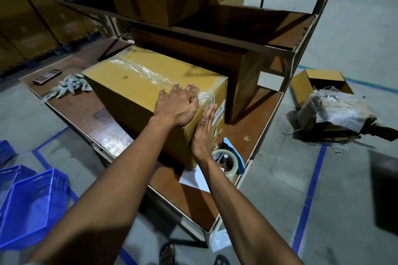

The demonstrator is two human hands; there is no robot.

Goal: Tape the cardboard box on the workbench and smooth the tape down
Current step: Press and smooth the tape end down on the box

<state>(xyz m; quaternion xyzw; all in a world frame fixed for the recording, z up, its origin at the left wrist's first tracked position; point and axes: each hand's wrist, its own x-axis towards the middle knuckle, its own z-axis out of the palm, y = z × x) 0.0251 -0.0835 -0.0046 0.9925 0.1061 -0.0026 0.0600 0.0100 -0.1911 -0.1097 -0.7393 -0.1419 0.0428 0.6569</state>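
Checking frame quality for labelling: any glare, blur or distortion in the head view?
Head view: dim overall; glare on the tape along the box top; slight motion blur on the right hand; left hand sharper; wide-angle bending of shelf lines at the edges.

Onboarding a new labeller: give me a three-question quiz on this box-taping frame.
1. True or false: the left hand lies flat on top of the taped brown cardboard box.
2. What does the right hand press?
A. box's end face
B. grey crumpled rag
C. blue plastic crate
3. Which tool stands on the brown workbench beside the right wrist?

Key: 1 true; 2 A; 3 the blue tape dispenser.
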